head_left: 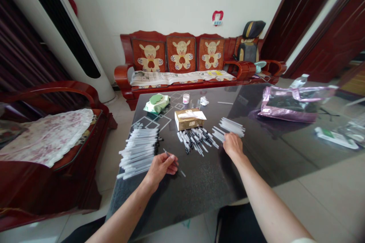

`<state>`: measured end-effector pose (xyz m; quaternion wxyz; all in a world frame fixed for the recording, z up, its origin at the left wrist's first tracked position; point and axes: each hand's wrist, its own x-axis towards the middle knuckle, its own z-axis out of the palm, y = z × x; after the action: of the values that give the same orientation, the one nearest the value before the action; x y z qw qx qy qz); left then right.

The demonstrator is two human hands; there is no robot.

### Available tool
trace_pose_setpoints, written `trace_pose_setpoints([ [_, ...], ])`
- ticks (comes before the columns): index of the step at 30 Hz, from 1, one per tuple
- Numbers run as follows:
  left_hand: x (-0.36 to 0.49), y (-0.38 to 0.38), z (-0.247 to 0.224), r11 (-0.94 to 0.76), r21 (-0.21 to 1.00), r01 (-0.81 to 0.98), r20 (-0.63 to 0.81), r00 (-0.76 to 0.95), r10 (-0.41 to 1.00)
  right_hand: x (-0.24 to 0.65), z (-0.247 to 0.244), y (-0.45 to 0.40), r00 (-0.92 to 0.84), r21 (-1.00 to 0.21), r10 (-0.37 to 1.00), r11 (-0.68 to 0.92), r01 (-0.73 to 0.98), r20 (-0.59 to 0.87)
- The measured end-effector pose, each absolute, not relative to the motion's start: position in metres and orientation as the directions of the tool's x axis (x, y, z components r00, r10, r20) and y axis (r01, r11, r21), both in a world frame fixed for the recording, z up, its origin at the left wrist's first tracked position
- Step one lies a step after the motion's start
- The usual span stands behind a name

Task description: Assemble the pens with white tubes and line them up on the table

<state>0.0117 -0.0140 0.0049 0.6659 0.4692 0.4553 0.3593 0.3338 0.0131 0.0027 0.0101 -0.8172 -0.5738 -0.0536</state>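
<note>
In my left hand (164,167) a thin pen refill (179,169) is pinched between thumb and fingers, slanting down to the right. Beside that hand, on the left, lies a broad stack of pens (139,148) with frosted barrels and dark ends pointing right. My right hand (233,145) has its fingers curled down at the near end of a small pile of frosted pen barrels (230,126); its fingertips are partly hidden. Between the hands, farther back, a loose heap of short black and white pen parts (196,139) lies in front of the tissue box.
On the dark glossy table (199,190) are a tissue box (190,120), a green wipes pack (156,103), a small cup (186,98) and crumpled tissue (204,101). A pink-edged clear bag (291,104) stands at right, near a bottle (299,81). A wooden sofa (182,55) is behind.
</note>
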Motion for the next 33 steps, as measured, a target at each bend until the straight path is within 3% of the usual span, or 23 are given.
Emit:
trace_pose_setpoints([
  [8, 0.011, -0.012, 0.004, 0.303, 0.944, -0.132, -0.252, 0.307, 0.918, 0.330, -0.002, 0.013, 0.327, 0.055, 0.940, -0.333, 0.941, 0.092],
  [11, 0.009, -0.011, 0.004, 0.311, 0.934, -0.177, -0.253, 0.289, 0.923, 0.327, 0.000, 0.011, 0.280, 0.026, 0.948, -0.287, 0.957, 0.151],
  [14, 0.007, -0.009, 0.006, 0.312, 0.925, -0.217, -0.251, 0.268, 0.930, 0.320, 0.005, 0.011, 0.148, -0.077, 0.941, -0.130, 0.988, 0.304],
  [17, 0.006, -0.007, 0.008, 0.312, 0.919, -0.242, -0.249, 0.257, 0.934, 0.306, 0.009, 0.010, 0.076, -0.302, 0.921, 0.047, 0.952, 0.383],
  [20, 0.007, -0.008, 0.008, 0.322, 0.915, -0.241, -0.252, 0.280, 0.926, 0.284, 0.009, 0.005, 0.080, -0.659, 0.974, 0.081, 0.747, 0.210],
  [23, 0.010, -0.011, 0.008, 0.342, 0.918, -0.203, -0.257, 0.353, 0.900, 0.257, 0.008, -0.005, -0.080, -0.922, 0.995, -0.023, 0.386, -0.059],
  [27, 0.015, -0.018, 0.012, 0.269, 0.951, -0.150, -0.182, 0.430, 0.884, 0.226, 0.008, -0.020, -0.319, -0.982, 0.932, -0.140, 0.125, -0.174],
  [30, 0.017, -0.022, 0.016, 0.194, 0.965, -0.174, -0.095, 0.459, 0.884, 0.212, 0.008, -0.026, -0.409, -0.978, 0.888, -0.187, 0.095, -0.209],
  [33, 0.017, -0.020, 0.014, 0.214, 0.960, -0.180, -0.118, 0.435, 0.893, 0.205, 0.009, -0.028, -0.453, -0.974, 0.862, -0.204, 0.098, -0.226],
])
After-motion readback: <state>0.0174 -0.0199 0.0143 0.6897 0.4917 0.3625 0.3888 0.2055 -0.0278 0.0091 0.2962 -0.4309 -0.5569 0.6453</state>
